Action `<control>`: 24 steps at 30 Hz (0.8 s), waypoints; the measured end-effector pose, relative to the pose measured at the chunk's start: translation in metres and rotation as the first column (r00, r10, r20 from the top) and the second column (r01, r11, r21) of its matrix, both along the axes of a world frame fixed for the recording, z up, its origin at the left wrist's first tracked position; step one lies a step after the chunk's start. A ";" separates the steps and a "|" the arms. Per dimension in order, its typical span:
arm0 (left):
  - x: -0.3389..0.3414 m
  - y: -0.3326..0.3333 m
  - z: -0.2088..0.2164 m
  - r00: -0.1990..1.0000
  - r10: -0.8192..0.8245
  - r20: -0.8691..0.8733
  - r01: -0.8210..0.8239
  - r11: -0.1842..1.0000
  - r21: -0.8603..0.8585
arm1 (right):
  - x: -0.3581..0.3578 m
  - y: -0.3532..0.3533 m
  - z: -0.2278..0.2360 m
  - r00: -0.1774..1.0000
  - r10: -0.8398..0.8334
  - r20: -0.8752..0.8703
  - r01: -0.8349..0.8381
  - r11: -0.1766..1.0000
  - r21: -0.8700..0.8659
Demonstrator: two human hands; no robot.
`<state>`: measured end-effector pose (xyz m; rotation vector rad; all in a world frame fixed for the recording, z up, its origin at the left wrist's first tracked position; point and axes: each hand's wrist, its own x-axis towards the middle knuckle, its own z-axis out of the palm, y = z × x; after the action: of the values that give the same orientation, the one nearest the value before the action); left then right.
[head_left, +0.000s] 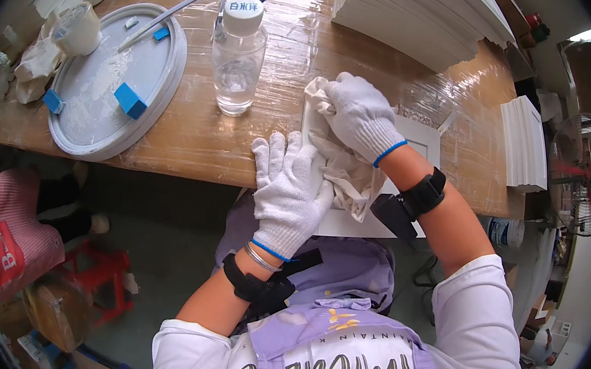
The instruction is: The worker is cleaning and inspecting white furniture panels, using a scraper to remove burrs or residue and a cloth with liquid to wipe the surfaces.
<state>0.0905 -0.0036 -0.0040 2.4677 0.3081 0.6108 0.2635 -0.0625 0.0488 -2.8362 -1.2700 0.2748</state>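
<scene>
Nearest, the left hand (pixel 288 194) in a white knit glove lay flat, fingers spread, pressing down the near left edge of a white frame (pixel 418 143) at the table's near rim. Just beyond, the gloved right hand (pixel 360 115) was closed around a bunched white cloth (pixel 341 172) resting on the frame; wiping appeared under way, its extent unclear. Farther left stood a clear bottle (pixel 239 56) and a round grey tray (pixel 96 127); far right, a stack of white frames (pixel 420 2).
</scene>
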 end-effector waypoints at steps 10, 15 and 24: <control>-0.002 -0.001 -0.001 1.000 0.025 0.008 -0.024 0.999 -0.032 | 0.004 0.021 -0.009 0.968 0.034 0.249 -0.058 0.995 0.087; -0.003 -0.004 0.001 0.998 0.057 -0.005 -0.057 0.998 -0.040 | -0.027 0.020 -0.010 0.968 0.183 0.171 -0.215 0.958 0.188; -0.002 -0.002 -0.006 0.999 0.047 -0.028 -0.046 0.999 0.017 | -0.012 -0.027 -0.014 0.991 -0.092 0.099 0.068 0.973 0.219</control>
<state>0.0888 -0.0058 -0.0098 2.4927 0.3741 0.6009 0.2517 -0.0896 0.0344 -2.7389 -1.1214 -0.0194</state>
